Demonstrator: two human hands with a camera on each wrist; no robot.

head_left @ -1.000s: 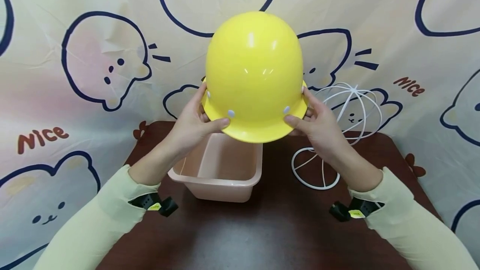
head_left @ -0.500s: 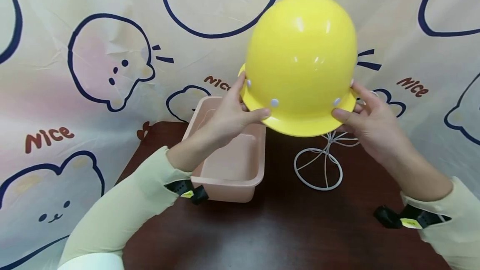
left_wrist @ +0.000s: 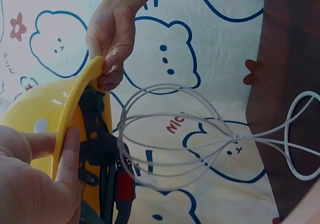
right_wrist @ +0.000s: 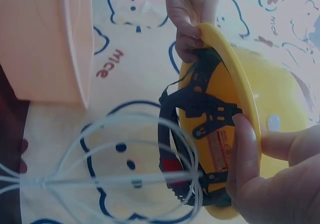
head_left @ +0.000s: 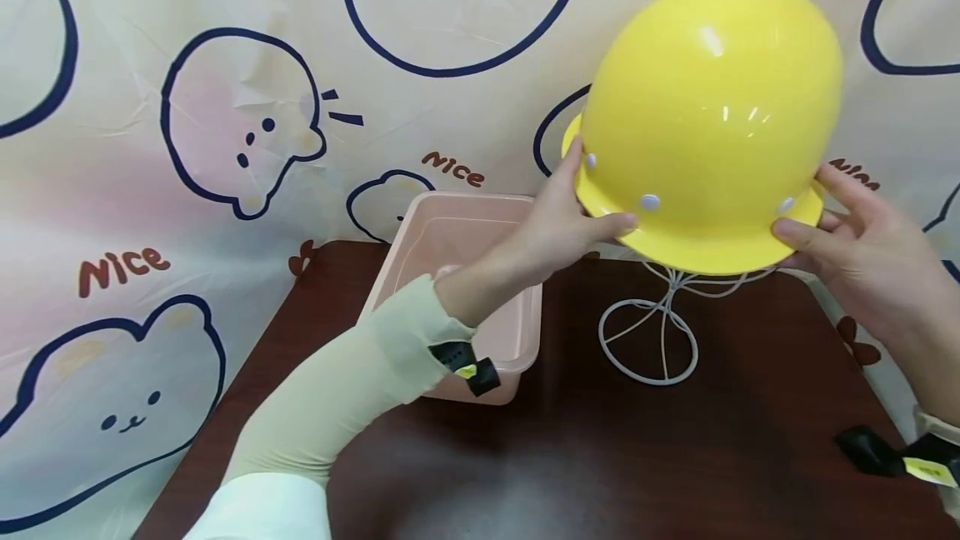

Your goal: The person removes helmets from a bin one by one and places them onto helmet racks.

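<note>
A yellow hard hat (head_left: 712, 107) is held up in the air, its brim toward me. My left hand (head_left: 558, 223) pinches the brim's left side, thumb on top and fingers beneath. On the right side my right hand (head_left: 877, 248) grips the brim the same way. Inside the hat, dark suspension straps (right_wrist: 192, 104) with a red part show in the wrist views. A white wire stand (head_left: 663, 311) is upright on the table under the hat. Its round wire top (left_wrist: 170, 134), hidden by the hat in the head view, appears in the wrist views near the hat's open underside.
A pink plastic basin (head_left: 517, 332) stands on the dark brown table (head_left: 600, 457), left of the wire stand and partly behind my left forearm. A patterned cloth (head_left: 450, 15) hangs behind the table's far edge.
Both hands have carried the hard hat rightward and slightly up, from beside the basin to over the wire stand. It looks larger now, and the head view has shifted a little.
</note>
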